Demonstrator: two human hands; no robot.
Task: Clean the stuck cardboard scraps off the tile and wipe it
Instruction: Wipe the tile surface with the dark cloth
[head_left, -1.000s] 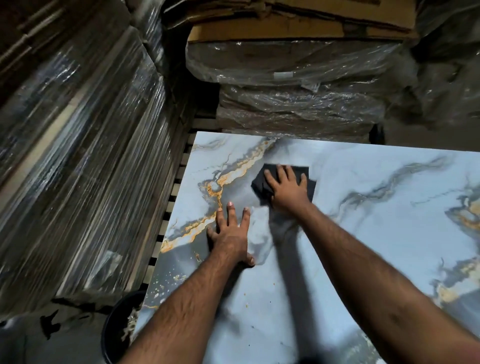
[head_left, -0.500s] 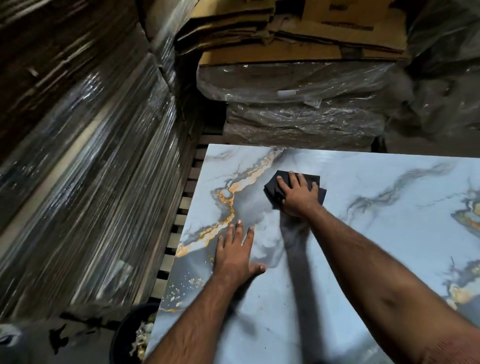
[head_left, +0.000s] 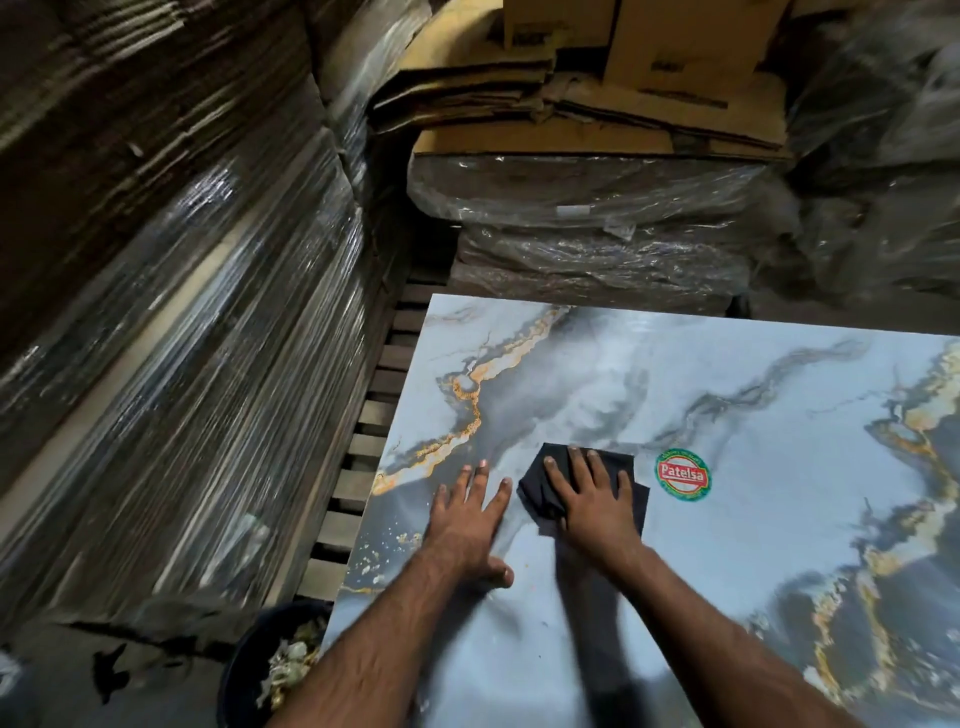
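Wiping step in hand, by the look of it. Right hand (head_left: 592, 499) flat on a dark cloth (head_left: 631, 486), fingers straight and spread, pressing it onto the tile (head_left: 753, 519) rather than gripping it. Left hand (head_left: 467, 525) just beside, palm down on the bare glaze, fingers straight, holding nothing, bracing. Tile lying flat across wooden slats (head_left: 363, 447), marbled grey with gold veins. Round red-and-green sticker (head_left: 682, 474) just right of the cloth, apart from it. Bucket (head_left: 244, 670) holding pale scraps below the tile's near left corner. Few small specks near the left thumb; hard to tell whether scraps or pattern. Next, probably: firm strokes toward the unwiped right side, minding the sticker.
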